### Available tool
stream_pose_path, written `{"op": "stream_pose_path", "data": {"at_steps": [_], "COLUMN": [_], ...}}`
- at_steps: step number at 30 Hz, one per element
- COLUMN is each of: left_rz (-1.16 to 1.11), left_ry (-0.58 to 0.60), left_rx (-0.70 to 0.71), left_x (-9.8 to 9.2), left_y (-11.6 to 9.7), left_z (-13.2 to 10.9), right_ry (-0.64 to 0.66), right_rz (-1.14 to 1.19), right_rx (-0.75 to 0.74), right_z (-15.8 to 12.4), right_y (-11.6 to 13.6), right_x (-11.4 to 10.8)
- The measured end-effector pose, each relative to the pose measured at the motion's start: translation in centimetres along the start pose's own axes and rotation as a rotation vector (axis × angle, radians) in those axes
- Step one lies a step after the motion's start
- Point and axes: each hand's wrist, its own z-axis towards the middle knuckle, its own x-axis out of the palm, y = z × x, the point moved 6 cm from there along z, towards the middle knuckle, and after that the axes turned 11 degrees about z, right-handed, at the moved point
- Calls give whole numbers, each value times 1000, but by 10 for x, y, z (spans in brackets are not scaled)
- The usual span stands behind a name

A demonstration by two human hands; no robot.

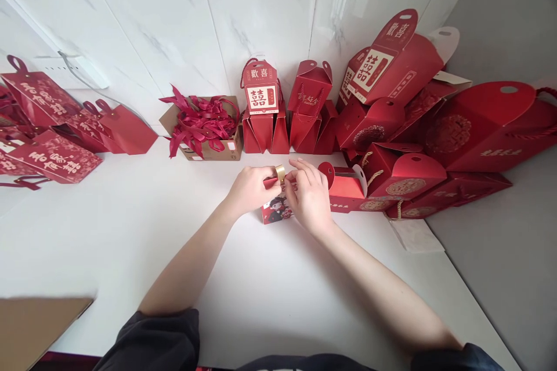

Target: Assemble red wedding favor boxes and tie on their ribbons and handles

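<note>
A small red box (277, 209) with cartoon figures printed on its front stands on the white table, between and partly behind my hands. A gold ribbon loop (279, 172) rises at the top of the box. My left hand (256, 188) pinches the loop's left side between thumb and fingers. On the other side, my right hand (310, 192) has its thumb and index finger closed at the loop's lower right, its other fingers raised and loosely bent. The exact spot where the right fingertips meet the ribbon is small and partly hidden.
A cardboard box of dark red ribbons (204, 122) stands by the tiled wall, beside red gift boxes (262, 95). More red boxes (404, 177) are stacked at right. Red bags (54, 156) lie at left. A cardboard piece (39, 324) covers the table's near left corner.
</note>
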Motion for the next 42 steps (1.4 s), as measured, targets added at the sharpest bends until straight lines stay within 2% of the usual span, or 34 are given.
{"op": "stream_pose_path", "data": {"at_steps": [3, 8, 11, 15, 19, 25, 36, 42], "left_rz": [-108, -278, -273, -326, -339, -254, -256, -281], "left_ry": [62, 161, 179, 188, 188, 197, 205, 242], "left_rx": [5, -63, -82, -104, -122, -64, -85, -53], "left_x": [-2, -3, -2, 1, 1, 3, 5, 4], "left_y": [0, 7, 11, 15, 19, 17, 19, 16], "left_z": [-1, -3, -2, 1, 4, 4, 5, 5], "right_ry": [23, 100, 192, 242, 199, 141, 37, -31], "right_rz": [96, 447, 572, 601, 609, 681, 662, 801], "right_rx": [36, 193, 173, 148, 149, 265, 395, 452], "right_z": [2, 7, 9, 9, 8, 8, 4, 2], "right_y": [-2, -11, -9, -9, -11, -17, -25, -29], "right_x": [-3, -7, -5, -3, -4, -3, 0, 3]}}
